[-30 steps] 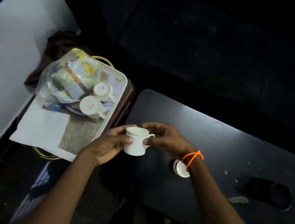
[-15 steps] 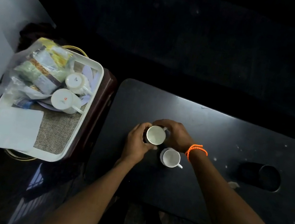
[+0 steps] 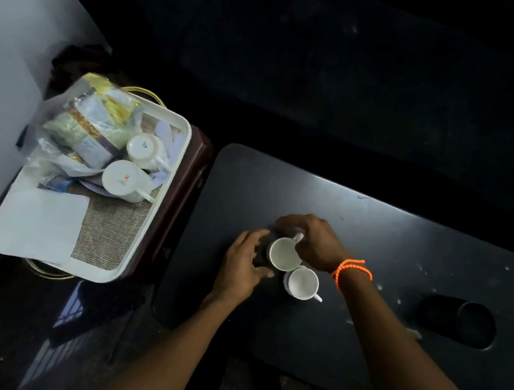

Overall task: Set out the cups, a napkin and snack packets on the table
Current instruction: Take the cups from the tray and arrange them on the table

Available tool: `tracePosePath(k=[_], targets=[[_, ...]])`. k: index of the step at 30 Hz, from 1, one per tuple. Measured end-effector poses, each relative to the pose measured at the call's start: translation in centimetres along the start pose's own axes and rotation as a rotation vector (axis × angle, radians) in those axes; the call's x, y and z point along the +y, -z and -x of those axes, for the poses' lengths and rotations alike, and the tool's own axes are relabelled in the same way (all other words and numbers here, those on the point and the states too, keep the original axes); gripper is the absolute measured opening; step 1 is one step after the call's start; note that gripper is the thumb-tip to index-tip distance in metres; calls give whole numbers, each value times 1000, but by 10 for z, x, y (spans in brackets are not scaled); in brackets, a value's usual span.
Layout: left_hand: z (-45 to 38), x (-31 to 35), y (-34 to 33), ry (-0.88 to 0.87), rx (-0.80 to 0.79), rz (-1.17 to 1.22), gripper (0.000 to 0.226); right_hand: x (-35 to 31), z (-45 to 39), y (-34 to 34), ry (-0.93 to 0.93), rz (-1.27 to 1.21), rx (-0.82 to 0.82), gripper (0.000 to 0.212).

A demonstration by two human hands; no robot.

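Two white cups stand upright on the black table (image 3: 378, 237). My right hand (image 3: 315, 243) grips the handle side of the nearer-left cup (image 3: 284, 254); my left hand (image 3: 245, 265) lies beside it, fingers spread, just off its wall. The second cup (image 3: 301, 283) stands touching it at the lower right, handle pointing right. A white tray (image 3: 172, 159) at the left holds two more cups lying on their sides (image 3: 145, 149) (image 3: 124, 180), a clear bag of snack packets (image 3: 90, 120) and a white napkin (image 3: 37, 223).
The tray rests on a dark brown stand (image 3: 190, 176) close to the table's left edge. A round recess (image 3: 467, 321) is set into the table at the right. A white wall (image 3: 0, 46) runs along the left; a dark sofa (image 3: 342, 55) lies behind.
The cup held above the table edge has come down onto the table beside the other cup. My left hand has come off its wall. The camera view shifted.
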State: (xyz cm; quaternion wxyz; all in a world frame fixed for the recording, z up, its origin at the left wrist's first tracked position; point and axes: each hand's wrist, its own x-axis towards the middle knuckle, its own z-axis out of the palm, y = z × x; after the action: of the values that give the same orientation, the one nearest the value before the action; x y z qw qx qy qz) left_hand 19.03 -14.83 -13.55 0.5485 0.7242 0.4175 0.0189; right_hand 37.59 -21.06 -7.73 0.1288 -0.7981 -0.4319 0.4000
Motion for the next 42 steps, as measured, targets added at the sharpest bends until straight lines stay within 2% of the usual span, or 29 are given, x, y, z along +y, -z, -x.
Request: tracePosePath(k=[3,7,9,10,11,13,15,17,20,25,28,30,32,34,35,39,42], targets=[[3,3,36,-22,182,-15,60,-30,-15,2,6,-66,85,54],[3,13,111,2,730,85,26,-102,-46,-12,72,-224,69,51],[-3,11,154,98,990,118,30,-143,-61,-27,138,-273,56,51],[-8,8,175,168,1060,141,33,-162,-69,-36,157,-301,51,51],[-15,4,194,251,1065,162,37,-180,-76,-45,162,-326,43,52],[-28,-6,224,425,907,252,48,-210,-89,-61,145,-350,12,56],[-37,-9,244,554,680,541,62,-228,-98,-75,116,-364,-14,61],[-38,-6,255,602,570,756,71,-235,-104,-85,103,-396,9,61],[-35,-9,263,612,539,901,53,-233,-101,-93,66,-501,45,51],[-12,-9,250,557,329,1188,30,-209,-85,-83,110,-797,161,20],[-4,-3,227,469,176,1266,38,-186,-74,-62,111,-876,171,14],[-7,2,209,382,80,1258,47,-168,-67,-43,55,-960,101,24],[-16,8,190,266,-8,1165,56,-146,-57,-23,-77,-1068,-72,36],[-27,15,171,188,-86,994,60,-121,-46,-3,-144,-1040,-206,40],[-32,19,161,162,-115,894,63,-108,-41,5,-142,-978,-222,42],[-48,30,108,90,-116,568,73,-69,-26,24,-77,-618,-103,61],[-59,35,72,36,-87,387,80,-45,-19,17,-143,-455,67,66]])
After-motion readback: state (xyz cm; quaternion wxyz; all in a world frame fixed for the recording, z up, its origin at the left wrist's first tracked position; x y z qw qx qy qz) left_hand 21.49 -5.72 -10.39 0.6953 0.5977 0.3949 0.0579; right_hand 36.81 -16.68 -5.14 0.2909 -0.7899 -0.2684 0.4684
